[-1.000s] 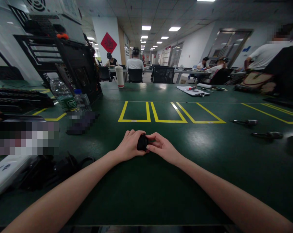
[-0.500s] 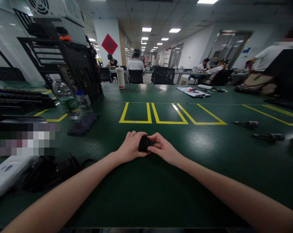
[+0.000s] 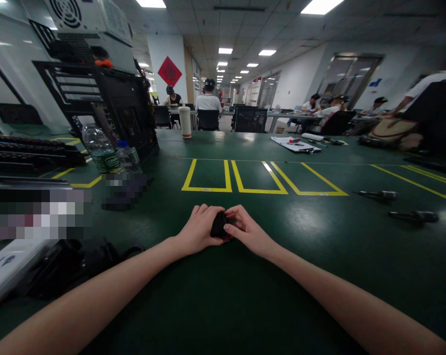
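Observation:
Both my hands meet around a small black object just above or on the green table; its kind is not clear. My left hand wraps it from the left, thumb below and fingers over the far side. On its right side, my right hand pinches it between thumb and fingertips. Much of the object is hidden by the fingers. Beyond the hands lie yellow tape outlines on the tabletop.
At left stand a black computer case, a clear plastic bottle and a smaller blue-capped bottle. Two screwdrivers lie at right. Farther back are a white tumbler and a clipboard. Several people sit in the background.
The view has tipped slightly, so the scene sits a little lower. My right thumb and fingers have shifted over the black object's right side, covering more of it.

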Tool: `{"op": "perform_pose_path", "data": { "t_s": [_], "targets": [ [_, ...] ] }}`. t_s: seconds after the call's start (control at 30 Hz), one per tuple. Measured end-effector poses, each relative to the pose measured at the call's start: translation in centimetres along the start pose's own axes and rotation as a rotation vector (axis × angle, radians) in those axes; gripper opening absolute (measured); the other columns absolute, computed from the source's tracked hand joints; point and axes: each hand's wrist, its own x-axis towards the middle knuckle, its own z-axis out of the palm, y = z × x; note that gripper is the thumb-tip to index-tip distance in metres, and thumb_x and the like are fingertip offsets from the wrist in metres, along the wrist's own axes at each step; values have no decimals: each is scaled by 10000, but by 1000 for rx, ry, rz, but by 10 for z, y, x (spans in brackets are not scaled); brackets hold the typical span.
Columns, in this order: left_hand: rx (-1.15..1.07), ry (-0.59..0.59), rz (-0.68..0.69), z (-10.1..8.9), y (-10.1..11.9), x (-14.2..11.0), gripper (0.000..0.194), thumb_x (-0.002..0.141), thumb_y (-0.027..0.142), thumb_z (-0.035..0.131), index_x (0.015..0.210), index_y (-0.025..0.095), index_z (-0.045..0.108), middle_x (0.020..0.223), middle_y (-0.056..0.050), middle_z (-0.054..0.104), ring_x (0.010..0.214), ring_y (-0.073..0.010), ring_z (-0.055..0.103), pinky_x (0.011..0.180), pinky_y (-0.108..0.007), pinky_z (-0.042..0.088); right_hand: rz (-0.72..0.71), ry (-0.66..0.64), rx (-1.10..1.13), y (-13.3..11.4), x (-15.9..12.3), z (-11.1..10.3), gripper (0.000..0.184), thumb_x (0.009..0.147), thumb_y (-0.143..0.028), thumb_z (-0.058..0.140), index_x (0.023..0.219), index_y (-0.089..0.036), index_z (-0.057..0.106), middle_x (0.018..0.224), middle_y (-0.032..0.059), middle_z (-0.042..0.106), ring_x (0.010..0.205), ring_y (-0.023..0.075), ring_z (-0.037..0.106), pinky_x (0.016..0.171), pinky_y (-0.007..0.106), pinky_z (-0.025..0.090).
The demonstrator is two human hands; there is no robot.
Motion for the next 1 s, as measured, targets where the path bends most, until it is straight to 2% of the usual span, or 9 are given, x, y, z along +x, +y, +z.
{"op": "perform_pose_path", "data": {
  "t_s": [0.13, 0.37, 0.6, 0.87, 1.0],
  "targets": [
    [4, -16, -21, -3, 2, 0, 568, 652, 383, 629, 1120, 186, 375, 1008, -61, 512, 855, -216, 450, 727, -332, 333, 3, -19, -67, 0, 1, -3, 224, 774, -281, 508, 971, -201, 438, 954, 23, 507, 896, 167, 520, 784, 362, 457],
    [-22, -69, -28, -14, 8, -1, 542, 682, 374, 606, 1133, 189, 369, 1027, -66, 509, 875, -222, 454, 741, -343, 342, -37, -49, -82, 1, -1, -6, 286, 734, -241, 566, 988, -213, 437, 956, 11, 510, 873, 151, 532, 779, 346, 466],
    [36, 1, -32, -2, 3, 0, 587, 626, 368, 654, 1113, 179, 385, 997, -59, 509, 851, -220, 445, 726, -336, 338, -58, -47, -47, 1, -2, -6, 182, 800, -285, 473, 963, -207, 457, 939, 14, 520, 875, 147, 540, 771, 331, 466],
    [27, -4, -24, 1, 1, -2, 593, 634, 345, 649, 1131, 186, 367, 1005, -55, 507, 858, -215, 440, 726, -330, 332, -9, -18, -99, 0, -2, -4, 231, 797, -296, 474, 1004, -203, 436, 968, 33, 524, 899, 169, 535, 780, 361, 464],
    [16, -21, -34, -1, 1, -2, 571, 639, 325, 643, 1123, 196, 370, 1001, -55, 508, 854, -217, 443, 726, -333, 334, -69, -43, -159, -4, -6, -4, 239, 783, -249, 499, 1011, -229, 429, 1003, 17, 506, 884, 157, 537, 774, 347, 474]
  ]
}}
